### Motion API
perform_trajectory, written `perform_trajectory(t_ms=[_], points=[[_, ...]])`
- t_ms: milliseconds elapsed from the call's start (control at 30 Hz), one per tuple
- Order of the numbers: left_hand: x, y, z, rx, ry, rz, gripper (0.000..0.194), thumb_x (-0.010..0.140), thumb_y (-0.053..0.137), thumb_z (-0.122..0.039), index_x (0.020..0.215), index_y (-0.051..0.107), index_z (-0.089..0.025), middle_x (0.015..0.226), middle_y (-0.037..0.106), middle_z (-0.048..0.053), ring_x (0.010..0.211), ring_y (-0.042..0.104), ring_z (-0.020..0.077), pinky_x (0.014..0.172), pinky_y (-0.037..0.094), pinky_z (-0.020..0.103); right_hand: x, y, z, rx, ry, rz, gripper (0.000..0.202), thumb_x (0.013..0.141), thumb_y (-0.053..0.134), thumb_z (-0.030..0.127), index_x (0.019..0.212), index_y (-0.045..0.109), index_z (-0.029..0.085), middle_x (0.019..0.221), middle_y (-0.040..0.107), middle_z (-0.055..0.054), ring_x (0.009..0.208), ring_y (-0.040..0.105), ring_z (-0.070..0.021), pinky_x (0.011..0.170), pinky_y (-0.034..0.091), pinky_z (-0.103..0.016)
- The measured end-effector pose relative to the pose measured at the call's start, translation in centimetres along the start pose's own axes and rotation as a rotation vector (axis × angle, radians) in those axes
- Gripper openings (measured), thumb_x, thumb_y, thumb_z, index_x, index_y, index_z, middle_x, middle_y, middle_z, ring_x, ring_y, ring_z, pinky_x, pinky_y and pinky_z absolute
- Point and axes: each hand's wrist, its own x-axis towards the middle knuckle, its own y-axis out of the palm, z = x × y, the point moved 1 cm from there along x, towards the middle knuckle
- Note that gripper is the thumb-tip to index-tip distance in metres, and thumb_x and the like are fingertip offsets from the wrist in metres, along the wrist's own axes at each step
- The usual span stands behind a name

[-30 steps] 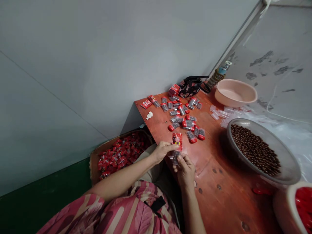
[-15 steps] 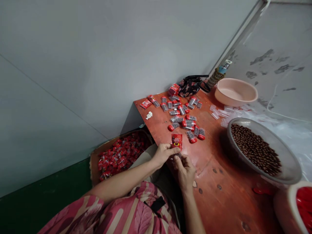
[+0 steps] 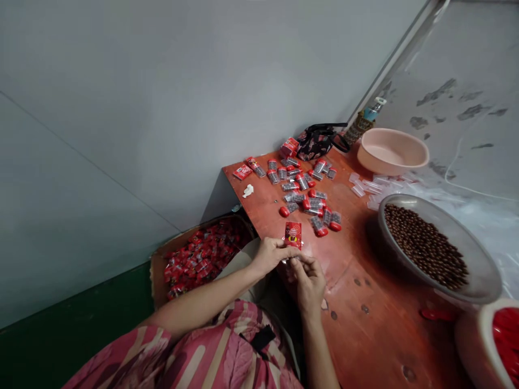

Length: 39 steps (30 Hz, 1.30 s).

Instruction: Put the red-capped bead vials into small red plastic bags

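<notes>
My left hand [image 3: 270, 257] and my right hand [image 3: 310, 281] meet over the table's near edge, fingers closed on a small red printed packet [image 3: 292, 234]. The packet stands up above the fingers, its printed face towards me. My left thumb and fingers pinch its lower part from the left, while my right thumb and fingertips press at its bottom end. The fingers hide that lower end, where a bit of shiny clear plastic shows. Just beyond lie several small clear tubs [image 3: 317, 224] with red caps, filled with dark balls.
A large grey bowl [image 3: 482, 270] of brown balls stands right on the red table [image 3: 365, 346]. Around it are a pink basin [image 3: 393, 168], clear empty tubes [image 3: 371, 186] and a tub of red caps [image 3: 486, 335]. A carton [image 3: 158, 275] of red packets sits below left.
The red packet has shifted very slightly down and left within my fingers. Both hands stay in nearly the same place, still closed on it.
</notes>
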Motion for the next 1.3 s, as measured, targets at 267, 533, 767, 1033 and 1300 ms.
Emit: perform_trajectory(t_ms=[267,533,767,1033,1300], points=[[-0.2,0.9,1.0,-0.522,-0.123,0.120,0.037,0.065,0.067,-0.046,0.067,0.063,-0.009,0.061,0.059,0.003,0.051,0.052,0.0103,0.053,0.042,0.023,-0.2,-0.5,-0.6,-0.049,-0.046,0.017,0.026,0.072,0.066,0.033,0.089,0.057,0.017,0.068,0.061,0.000,0.052,0.054,-0.0109,0.044,0.043,-0.021],[-1.3,1.5,1.4,-0.370,-0.046,-0.032,0.033,0.067,0.066,-0.042,0.063,0.060,-0.010,0.049,0.055,0.000,0.040,0.047,0.0090,0.041,0.035,0.021,-0.2,0.1,-1.0,0.087,0.055,0.005,0.027,0.071,0.066,0.037,0.084,0.056,0.017,0.057,0.058,0.003,0.041,0.050,-0.0096,0.036,0.037,-0.019],[-1.0,0.9,1.3,-0.509,-0.067,-0.040,0.029,0.063,0.072,-0.035,0.062,0.058,-0.010,0.056,0.056,0.000,0.047,0.051,0.0082,0.047,0.040,0.020,-0.9,0.2,-0.6,-0.110,-0.086,-0.002,0.027,0.070,0.067,0.034,0.089,0.058,0.017,0.074,0.064,-0.002,0.059,0.057,-0.0127,0.049,0.046,-0.022],[-1.7,1.3,1.6,-0.484,-0.156,0.075,0.035,0.066,0.066,-0.044,0.062,0.058,-0.010,0.045,0.048,-0.002,0.033,0.043,0.0089,0.033,0.035,0.023,-1.2,1.2,-0.7,0.173,0.102,-0.026,0.025,0.071,0.066,0.038,0.080,0.054,0.018,0.056,0.055,0.005,0.041,0.049,-0.0085,0.036,0.037,-0.018],[-1.3,1.0,1.4,-0.402,-0.102,-0.090,0.025,0.059,0.074,-0.030,0.063,0.060,-0.009,0.055,0.057,0.001,0.044,0.051,0.0085,0.042,0.040,0.020,-1.6,0.6,-1.3,-0.147,-0.082,-0.064,0.026,0.072,0.065,0.036,0.089,0.058,0.017,0.073,0.062,-0.001,0.059,0.056,-0.0131,0.049,0.046,-0.023]])
